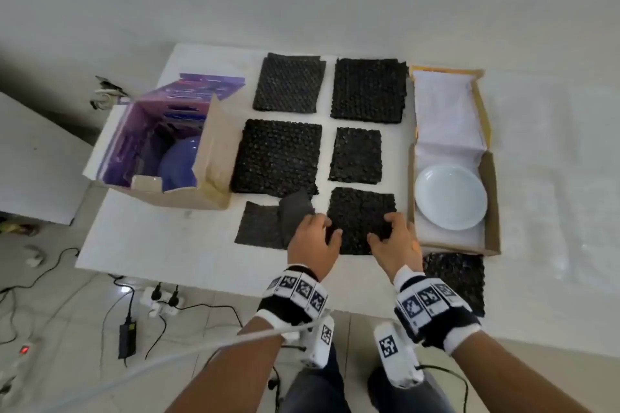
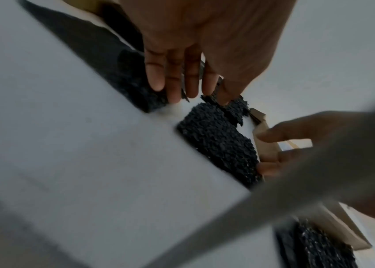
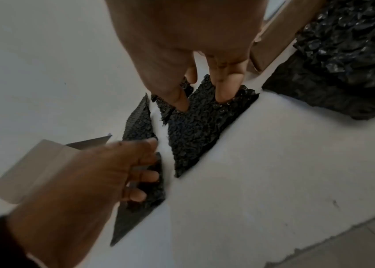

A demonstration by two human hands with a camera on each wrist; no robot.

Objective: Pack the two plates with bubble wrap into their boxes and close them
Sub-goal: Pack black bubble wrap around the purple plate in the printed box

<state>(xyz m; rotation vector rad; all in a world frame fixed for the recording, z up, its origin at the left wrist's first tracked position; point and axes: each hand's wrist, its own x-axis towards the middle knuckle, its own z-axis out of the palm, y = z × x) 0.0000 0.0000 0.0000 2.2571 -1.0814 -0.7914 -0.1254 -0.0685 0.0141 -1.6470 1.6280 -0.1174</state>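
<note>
A black bubble wrap sheet (image 1: 360,211) (image 2: 218,145) (image 3: 195,130) lies flat on the white table, near the front. My left hand (image 1: 317,231) (image 2: 181,81) is at its left edge, fingertips down in the gap beside it and thumb on top. My right hand (image 1: 389,235) (image 3: 200,90) pinches its right part, thumb and fingers digging into the bubbles. A white plate (image 1: 449,198) lies in the open cardboard box (image 1: 491,184) on the right. A blue plate (image 1: 179,164) leans inside the purple-lined box (image 1: 214,144) on the left.
Several more black sheets (image 1: 367,90) cover the table's middle and back. One partly folded sheet (image 1: 265,225) lies left of my hands. Another sheet (image 1: 456,282) hangs over the front edge by the right box. Cables and a power strip (image 1: 161,300) are on the floor.
</note>
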